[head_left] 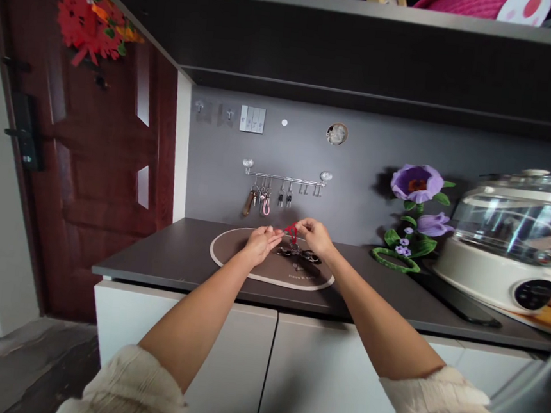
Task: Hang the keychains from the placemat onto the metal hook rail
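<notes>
Over the oval brown mat (226,253) with a pale rim, my right hand (315,236) pinches a red strap (292,232). A dark bunch of keys (306,255) with metal rings is below the strap, close above or on the mat; I cannot tell which. My left hand (261,245) is just left of the strap, fingers stretched out towards it, the fingertips at or very near its left end. On the wall behind, a hook rail (285,179) carries several key sets, among them one with a brown fob (247,203) and one with a pink loop (266,204).
The dark counter (155,254) runs above white cabinets (225,343). At right stand purple fabric flowers (417,183) and a white appliance with a clear top (487,263), a dark flat slab (460,300) before it. A shelf (342,51) overhangs. A red-brown door (84,183) is at left.
</notes>
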Demonstrator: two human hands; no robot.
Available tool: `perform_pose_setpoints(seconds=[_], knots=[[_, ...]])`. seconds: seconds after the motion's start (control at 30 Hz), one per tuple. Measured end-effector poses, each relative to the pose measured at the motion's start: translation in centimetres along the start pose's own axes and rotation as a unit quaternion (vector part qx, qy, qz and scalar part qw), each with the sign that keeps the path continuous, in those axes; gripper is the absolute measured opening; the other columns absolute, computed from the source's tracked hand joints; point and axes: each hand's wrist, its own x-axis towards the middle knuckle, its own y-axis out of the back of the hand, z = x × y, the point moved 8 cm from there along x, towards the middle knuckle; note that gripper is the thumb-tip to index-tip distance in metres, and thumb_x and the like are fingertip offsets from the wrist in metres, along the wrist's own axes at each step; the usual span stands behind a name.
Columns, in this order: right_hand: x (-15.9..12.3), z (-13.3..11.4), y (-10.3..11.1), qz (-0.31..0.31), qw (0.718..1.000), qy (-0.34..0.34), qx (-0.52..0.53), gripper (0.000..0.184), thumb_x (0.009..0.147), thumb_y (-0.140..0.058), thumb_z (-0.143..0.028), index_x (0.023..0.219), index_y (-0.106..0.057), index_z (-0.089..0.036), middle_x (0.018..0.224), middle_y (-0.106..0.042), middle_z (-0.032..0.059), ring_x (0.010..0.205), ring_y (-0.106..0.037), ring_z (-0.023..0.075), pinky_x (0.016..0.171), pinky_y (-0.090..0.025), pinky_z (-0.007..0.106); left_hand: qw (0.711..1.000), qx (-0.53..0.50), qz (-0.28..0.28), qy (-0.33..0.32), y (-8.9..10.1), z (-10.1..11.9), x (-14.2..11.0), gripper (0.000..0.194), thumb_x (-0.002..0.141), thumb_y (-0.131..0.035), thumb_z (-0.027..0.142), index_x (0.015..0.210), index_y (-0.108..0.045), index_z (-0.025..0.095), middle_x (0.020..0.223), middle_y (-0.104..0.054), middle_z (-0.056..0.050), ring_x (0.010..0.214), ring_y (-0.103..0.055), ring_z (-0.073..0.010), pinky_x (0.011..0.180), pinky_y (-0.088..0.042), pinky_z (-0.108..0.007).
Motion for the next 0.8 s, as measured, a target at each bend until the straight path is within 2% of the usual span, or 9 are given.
perform_pose_setpoints(seconds=[0.17, 0.33, 0.53, 0.67, 0.8], knots=[[1.3, -0.6, -0.2, -0.029, 0.995, -0.009, 0.091, 0.013, 0.076, -0.049, -0.026, 0.076, -0.053, -0.014, 0.071, -0.062, 0.0039, 0.065, -0.057, 0.0108, 0.068, -0.045, 0.026, 0.999, 0.032, 0.016, -0.01, 0.1, -0.1, 0.0, 0.008, 0.081, -0.047, 0.017, 0.073, -0.046, 0.014, 0.073, -0.061, -0.005, 0.082, -0.06, -0.0118, 0.093, -0.037, -0.037], [2.1, -1.1, 0.0, -0.041, 0.997, 0.001, 0.072, 0.01, 0.075, -0.049, -0.023, 0.074, -0.052, -0.013, 0.07, -0.061, 0.0028, 0.063, -0.055, 0.01, 0.069, -0.045, 0.026, 0.993, 0.107, 0.04, -0.016, 0.6, 0.3, 0.3, 0.01, 0.081, -0.044, 0.016, 0.072, -0.048, 0.014, 0.074, -0.062, -0.004, 0.075, -0.059, -0.0086, 0.089, -0.039, -0.034], [2.9, -1.5, 0.7, -0.053, 0.993, -0.016, 0.103, 0.009, 0.074, -0.05, -0.022, 0.071, -0.05, -0.014, 0.063, -0.057, -0.0007, 0.056, -0.052, 0.008, 0.06, -0.045, 0.022, 0.965, 0.251, 0.06, -0.05, 0.3, 1.9, 1.7, 0.01, 0.079, -0.046, 0.02, 0.071, -0.049, 0.015, 0.08, -0.064, -0.006, 0.078, -0.058, -0.0122, 0.084, -0.04, -0.036], [3.4, -1.9, 1.1, -0.078, 0.985, -0.048, 0.145, 0.007, 0.072, -0.053, -0.019, 0.067, -0.052, -0.014, 0.059, -0.057, -0.0011, 0.055, -0.053, 0.0075, 0.061, -0.046, 0.022, 0.945, 0.305, 0.072, -0.097, -0.5, 2.8, 3.1, 0.01, 0.079, -0.044, 0.018, 0.07, -0.048, 0.015, 0.08, -0.063, -0.005, 0.076, -0.056, -0.0121, 0.081, -0.04, -0.032], [4.2, -2.3, 1.9, -0.087, 0.983, -0.057, 0.152, 0.006, 0.069, -0.058, -0.015, 0.064, -0.056, -0.013, 0.055, -0.056, -0.0021, 0.054, -0.054, 0.0071, 0.063, -0.046, 0.022, 0.931, 0.331, 0.084, -0.131, -0.6, 2.8, 4.1, 0.01, 0.079, -0.044, 0.017, 0.07, -0.047, 0.016, 0.076, -0.062, -0.003, 0.075, -0.056, -0.0111, 0.08, -0.039, -0.03]])
